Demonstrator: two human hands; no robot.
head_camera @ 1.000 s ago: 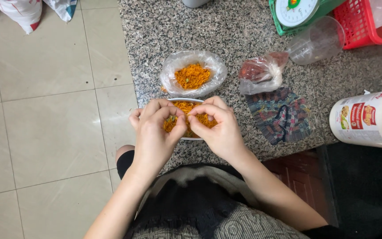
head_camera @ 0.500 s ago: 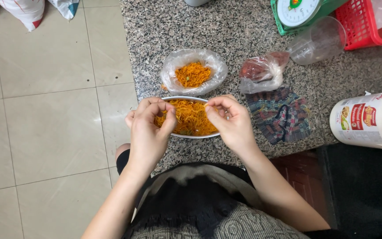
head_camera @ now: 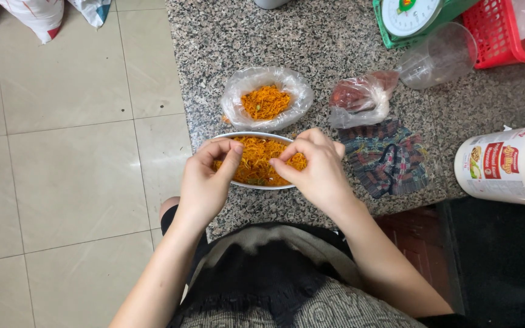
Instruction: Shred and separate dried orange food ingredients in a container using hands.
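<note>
Head view: both hands' fingers (head_camera: 287,167) pinch orange shreds (head_camera: 256,161) over bowl (head_camera: 247,136)

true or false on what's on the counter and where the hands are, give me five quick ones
1. Both hands, the left hand and the right hand, are over the white dish of orange shreds. True.
2. The clear plastic bag behind the dish is empty. False: it holds more orange shreds.
3. A clear plastic cup lies on its side near the green scale. True.
4. The patterned cloth lies to the left of the dish. False: it lies to its right.
5. The counter is bare wood. False: it is speckled grey stone.
</note>
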